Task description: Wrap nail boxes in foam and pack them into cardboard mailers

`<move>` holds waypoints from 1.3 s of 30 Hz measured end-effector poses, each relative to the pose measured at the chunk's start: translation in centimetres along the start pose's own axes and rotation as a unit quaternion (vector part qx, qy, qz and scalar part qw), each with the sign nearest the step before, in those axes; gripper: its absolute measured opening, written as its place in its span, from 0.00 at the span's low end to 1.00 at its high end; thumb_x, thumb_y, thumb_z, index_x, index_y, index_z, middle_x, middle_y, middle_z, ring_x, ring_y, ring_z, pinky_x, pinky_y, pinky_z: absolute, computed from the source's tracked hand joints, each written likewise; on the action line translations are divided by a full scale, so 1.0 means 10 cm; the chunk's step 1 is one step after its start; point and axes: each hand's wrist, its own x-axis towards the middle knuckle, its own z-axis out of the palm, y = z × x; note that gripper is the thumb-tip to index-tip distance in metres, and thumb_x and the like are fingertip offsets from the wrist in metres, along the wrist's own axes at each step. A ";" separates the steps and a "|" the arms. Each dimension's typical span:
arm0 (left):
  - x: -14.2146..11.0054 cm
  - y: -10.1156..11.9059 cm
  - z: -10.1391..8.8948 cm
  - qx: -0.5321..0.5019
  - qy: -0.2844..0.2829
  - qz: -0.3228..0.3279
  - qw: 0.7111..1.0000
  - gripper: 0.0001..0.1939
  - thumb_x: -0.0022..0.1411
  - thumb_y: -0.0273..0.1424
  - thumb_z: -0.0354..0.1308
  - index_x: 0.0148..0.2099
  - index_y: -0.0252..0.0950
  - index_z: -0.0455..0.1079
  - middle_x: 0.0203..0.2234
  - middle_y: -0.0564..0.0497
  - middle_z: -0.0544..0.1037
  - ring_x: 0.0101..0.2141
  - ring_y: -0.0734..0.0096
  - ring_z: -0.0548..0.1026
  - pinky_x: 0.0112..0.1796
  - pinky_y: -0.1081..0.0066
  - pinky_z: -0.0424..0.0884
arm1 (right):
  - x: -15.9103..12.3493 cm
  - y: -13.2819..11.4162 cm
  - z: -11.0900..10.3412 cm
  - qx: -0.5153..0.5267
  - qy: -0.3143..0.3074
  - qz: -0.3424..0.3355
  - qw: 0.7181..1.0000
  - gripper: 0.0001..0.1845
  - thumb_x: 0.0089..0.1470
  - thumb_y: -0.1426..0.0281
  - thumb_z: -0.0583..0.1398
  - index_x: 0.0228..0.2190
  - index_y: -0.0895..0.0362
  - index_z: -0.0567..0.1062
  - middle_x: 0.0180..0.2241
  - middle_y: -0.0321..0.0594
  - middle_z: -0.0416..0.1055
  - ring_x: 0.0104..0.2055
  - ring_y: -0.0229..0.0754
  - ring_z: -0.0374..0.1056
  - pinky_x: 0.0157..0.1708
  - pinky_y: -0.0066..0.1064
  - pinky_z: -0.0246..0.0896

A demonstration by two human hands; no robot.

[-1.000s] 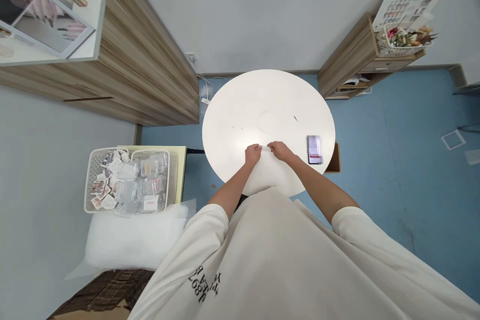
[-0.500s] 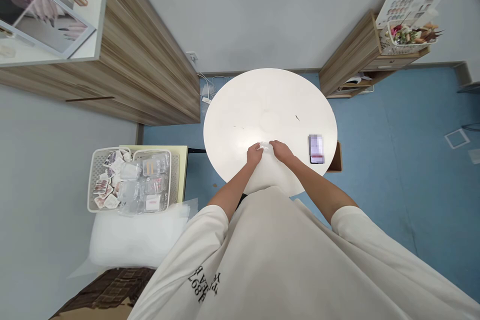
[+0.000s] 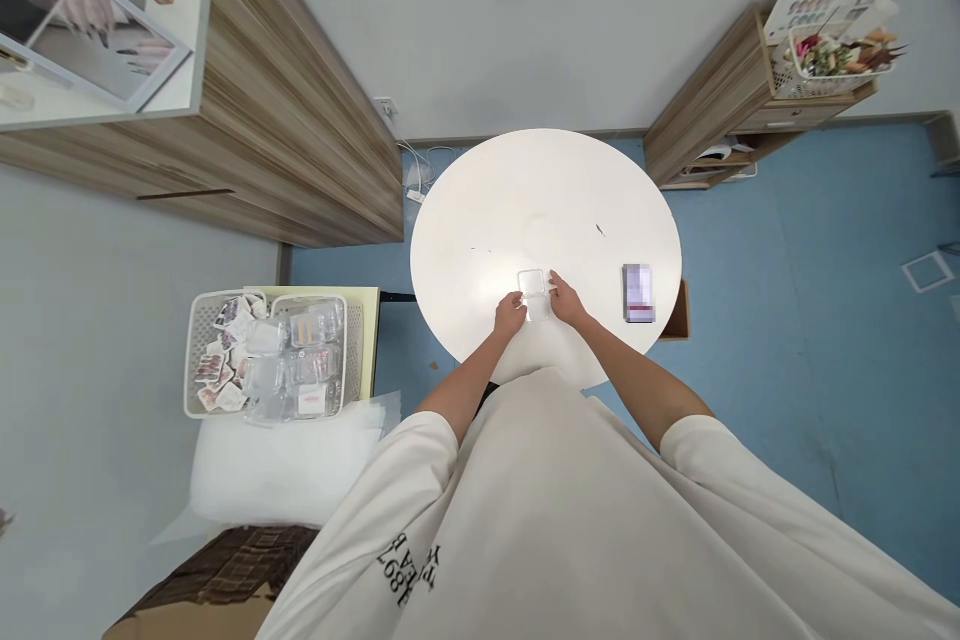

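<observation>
A small clear plastic box [image 3: 532,283] lies unfolded on the white oval table [image 3: 480,190], its two halves one above the other. At its left edge, close to the fold, my left hand [image 3: 510,314] grips it with closed fingers. My right hand [image 3: 565,300] is at the box's right side, fingers apart; whether a fingertip touches the rim is hard to tell. Nothing shows inside the box.
A phone [image 3: 638,293] lies on the table's right side. To the left, white baskets [image 3: 189,355] hold clear boxes and printed cards, beside a stack of white packing sheets [image 3: 285,465]. Wooden cabinets [image 3: 322,120] stand on both sides.
The clear plastic box has gone from closed between both hands to unfolded on the table. My right hand has loosened and shifted slightly to the right.
</observation>
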 end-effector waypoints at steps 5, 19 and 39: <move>-0.10 0.05 -0.08 0.005 -0.009 -0.019 1.000 0.24 0.60 0.22 0.58 0.58 0.37 0.71 0.58 0.44 0.75 0.56 0.63 0.74 0.56 0.64 0.69 | -0.18 0.13 -0.02 0.003 0.000 0.024 1.000 0.29 0.60 0.74 0.51 0.62 0.56 0.67 0.60 0.46 0.69 0.56 0.44 0.68 0.60 0.40 0.62; -0.37 -0.03 -0.07 0.045 -0.055 0.000 0.997 0.23 0.62 0.27 0.60 0.60 0.39 0.69 0.61 0.44 0.72 0.57 0.60 0.73 0.55 0.63 0.69 | -0.59 0.16 0.24 0.028 -0.003 0.029 0.999 0.22 0.62 0.71 0.52 0.54 0.54 0.75 0.58 0.43 0.71 0.57 0.42 0.69 0.60 0.37 0.63; -0.17 0.23 0.00 0.064 -0.057 0.001 0.996 0.23 0.62 0.30 0.61 0.60 0.40 0.69 0.62 0.44 0.71 0.61 0.57 0.68 0.57 0.63 0.66 | -0.42 0.08 0.13 0.028 0.010 0.016 0.999 0.21 0.60 0.71 0.54 0.54 0.55 0.74 0.58 0.45 0.69 0.56 0.44 0.68 0.58 0.37 0.64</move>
